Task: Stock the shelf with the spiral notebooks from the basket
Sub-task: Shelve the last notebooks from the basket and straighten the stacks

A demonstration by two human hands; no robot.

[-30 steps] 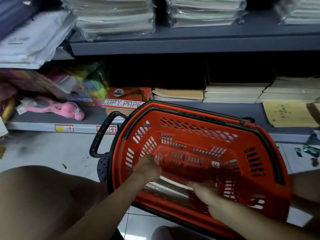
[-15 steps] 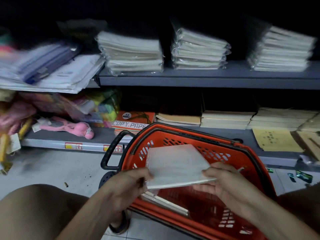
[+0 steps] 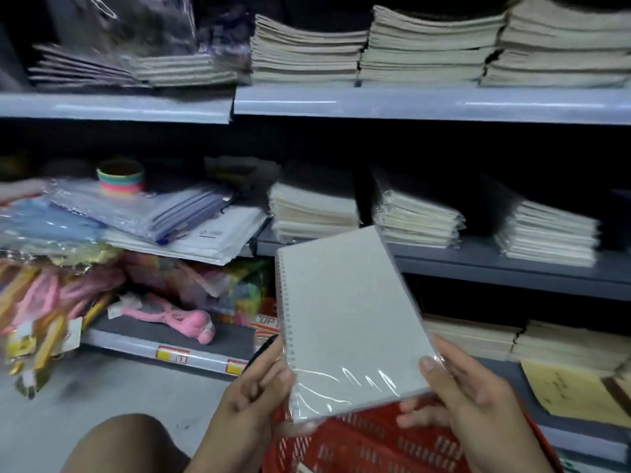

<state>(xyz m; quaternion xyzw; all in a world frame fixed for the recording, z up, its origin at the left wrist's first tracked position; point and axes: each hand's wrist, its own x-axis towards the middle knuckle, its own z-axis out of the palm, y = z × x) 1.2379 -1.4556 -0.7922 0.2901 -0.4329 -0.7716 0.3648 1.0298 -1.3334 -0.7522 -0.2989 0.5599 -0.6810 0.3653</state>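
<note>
Head view: both hands hold one plastic-wrapped spiral notebook [image 3: 348, 322] upright above the red basket [image 3: 375, 442]. The left hand [image 3: 256, 387] pinches its spiral edge; the right hand [image 3: 467, 397] clamps the near right corner, thumb on the cover. Shelf [image 3: 478, 261] stacks lie beyond. No writing is readable.

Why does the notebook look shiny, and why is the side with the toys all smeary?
Head view: the spiral notebook, held by the left hand and right hand, is in clear plastic wrap that catches the light in white streaks near its bottom. Also in head view, the toys at left are motion-blurred, and the shelf recesses are in deep shadow.
</note>
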